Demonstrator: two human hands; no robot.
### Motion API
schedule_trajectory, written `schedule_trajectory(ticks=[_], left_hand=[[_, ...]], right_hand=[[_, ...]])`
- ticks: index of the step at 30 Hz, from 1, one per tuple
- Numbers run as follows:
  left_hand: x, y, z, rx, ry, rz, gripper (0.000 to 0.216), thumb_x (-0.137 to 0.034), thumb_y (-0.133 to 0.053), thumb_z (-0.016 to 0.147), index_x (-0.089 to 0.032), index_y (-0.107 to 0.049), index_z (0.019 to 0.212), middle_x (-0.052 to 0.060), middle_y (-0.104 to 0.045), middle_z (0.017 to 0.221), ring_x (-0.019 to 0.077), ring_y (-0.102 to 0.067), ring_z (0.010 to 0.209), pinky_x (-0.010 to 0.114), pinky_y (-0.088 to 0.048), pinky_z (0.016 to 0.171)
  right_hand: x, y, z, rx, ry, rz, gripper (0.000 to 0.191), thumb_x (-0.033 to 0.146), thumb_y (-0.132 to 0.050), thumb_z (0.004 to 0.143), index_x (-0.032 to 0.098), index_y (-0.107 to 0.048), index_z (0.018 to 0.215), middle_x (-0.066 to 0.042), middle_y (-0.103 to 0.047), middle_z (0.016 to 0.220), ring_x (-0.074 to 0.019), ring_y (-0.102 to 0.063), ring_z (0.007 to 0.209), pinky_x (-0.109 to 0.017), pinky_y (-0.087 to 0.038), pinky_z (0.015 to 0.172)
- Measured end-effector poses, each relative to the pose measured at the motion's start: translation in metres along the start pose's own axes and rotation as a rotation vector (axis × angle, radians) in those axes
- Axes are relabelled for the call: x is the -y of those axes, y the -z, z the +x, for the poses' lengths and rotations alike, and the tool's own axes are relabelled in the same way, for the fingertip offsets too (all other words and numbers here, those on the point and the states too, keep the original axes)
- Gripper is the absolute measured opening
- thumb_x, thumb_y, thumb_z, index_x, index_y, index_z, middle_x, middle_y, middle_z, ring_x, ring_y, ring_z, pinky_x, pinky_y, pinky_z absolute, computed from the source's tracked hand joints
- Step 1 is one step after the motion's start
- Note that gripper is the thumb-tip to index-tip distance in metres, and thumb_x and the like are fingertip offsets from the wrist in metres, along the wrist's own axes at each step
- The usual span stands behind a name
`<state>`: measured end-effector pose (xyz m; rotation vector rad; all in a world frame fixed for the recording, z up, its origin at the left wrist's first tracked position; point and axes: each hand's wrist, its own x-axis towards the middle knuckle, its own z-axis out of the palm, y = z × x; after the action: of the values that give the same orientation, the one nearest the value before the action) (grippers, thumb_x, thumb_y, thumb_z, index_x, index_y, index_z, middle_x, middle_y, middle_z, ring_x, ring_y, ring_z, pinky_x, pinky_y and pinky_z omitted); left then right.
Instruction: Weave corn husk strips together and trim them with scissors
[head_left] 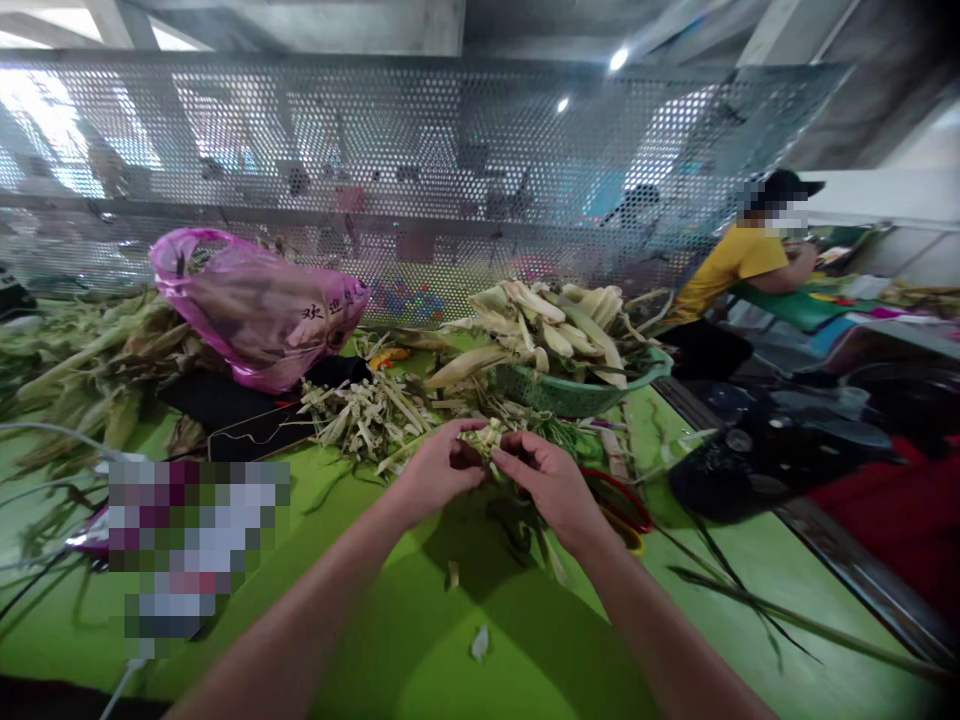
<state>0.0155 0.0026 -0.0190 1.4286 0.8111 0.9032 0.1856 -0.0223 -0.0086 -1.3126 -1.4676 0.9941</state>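
Both my hands meet over the middle of the green table, their fingers closed around a small pale green-white bundle that looks woven from corn husk. My left hand pinches it from the left, and my right hand grips it from the right with the thumb in front. Parts of the bundle are hidden behind the fingers. Just beyond my hands lies a heap of cut pale stalk pieces. Red-handled scissors rest beside my right wrist, partly covered by it.
Behind stands a green basket piled with dry corn husks. A pink plastic bag sits at left near loose husks. A black object is at right. A perforated metal screen runs behind; a person in yellow sits far right.
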Motion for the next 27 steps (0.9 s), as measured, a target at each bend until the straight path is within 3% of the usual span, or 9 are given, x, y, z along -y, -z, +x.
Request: schedule_trajectory(ticks=[6, 12, 27], left_hand=[[0.007, 0.0, 0.004, 0.004, 0.016, -0.063, 0.033, -0.039, -0.069, 0.072, -0.013, -0.057, 0.09, 0.003, -0.061, 0.081, 0.0138, -0.054, 0.073, 0.026, -0.04, 0.068], [0.006, -0.002, 0.003, -0.017, -0.037, 0.102, 0.027, -0.039, -0.064, 0.077, -0.014, -0.057, 0.077, -0.002, -0.051, 0.067, 0.0109, -0.044, 0.065, 0.024, -0.034, 0.061], [0.012, -0.019, -0.002, -0.083, -0.044, -0.072, 0.021, -0.032, -0.064, 0.075, -0.013, -0.065, 0.084, 0.002, -0.06, 0.075, 0.0138, -0.05, 0.071, 0.026, -0.037, 0.069]], right_hand=[[-0.003, 0.0, 0.0, -0.03, 0.018, 0.03, 0.027, 0.041, -0.07, 0.073, 0.016, -0.065, 0.082, -0.001, -0.061, 0.074, -0.0147, -0.052, 0.068, -0.028, -0.042, 0.065], [0.002, -0.001, -0.001, -0.036, -0.008, 0.09, 0.028, 0.042, -0.07, 0.072, 0.017, -0.064, 0.085, 0.001, -0.058, 0.07, -0.0113, -0.047, 0.06, -0.024, -0.037, 0.055], [-0.001, -0.003, -0.001, -0.001, -0.009, 0.108, 0.03, 0.046, -0.065, 0.076, 0.017, -0.059, 0.077, 0.002, -0.053, 0.066, -0.0105, -0.041, 0.057, -0.024, -0.034, 0.053]])
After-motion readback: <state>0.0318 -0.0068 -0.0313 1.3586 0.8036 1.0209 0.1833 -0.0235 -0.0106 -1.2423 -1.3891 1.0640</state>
